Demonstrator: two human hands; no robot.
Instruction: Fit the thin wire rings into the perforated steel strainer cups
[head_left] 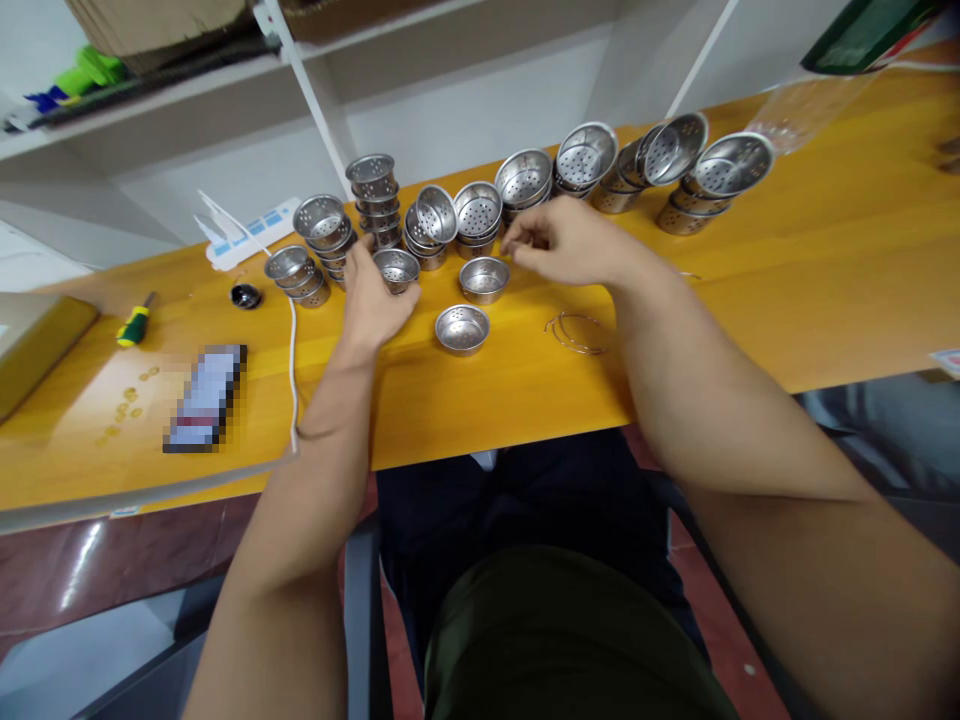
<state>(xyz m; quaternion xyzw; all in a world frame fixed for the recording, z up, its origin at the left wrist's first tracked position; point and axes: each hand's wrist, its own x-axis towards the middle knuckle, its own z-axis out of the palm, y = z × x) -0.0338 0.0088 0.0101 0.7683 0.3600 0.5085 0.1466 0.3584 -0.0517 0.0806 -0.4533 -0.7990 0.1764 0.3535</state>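
My left hand is curled round a small perforated metal cup, thumb on its near right side and fingers on its left. My right hand hangs just right of a stack of perforated cups. Its fingers are bent together, and whatever they may hold is hidden. Between the hands, a single shallow cup stands upright, with another shallow cup nearer to me. Thin loops of copper-coloured wire lie below my right hand.
More stacked cups line the table's back; some tilt. Leftward are a power strip, a white cable, a phone, a screwdriver and small yellow rings. A clear plastic bottle lies back right.
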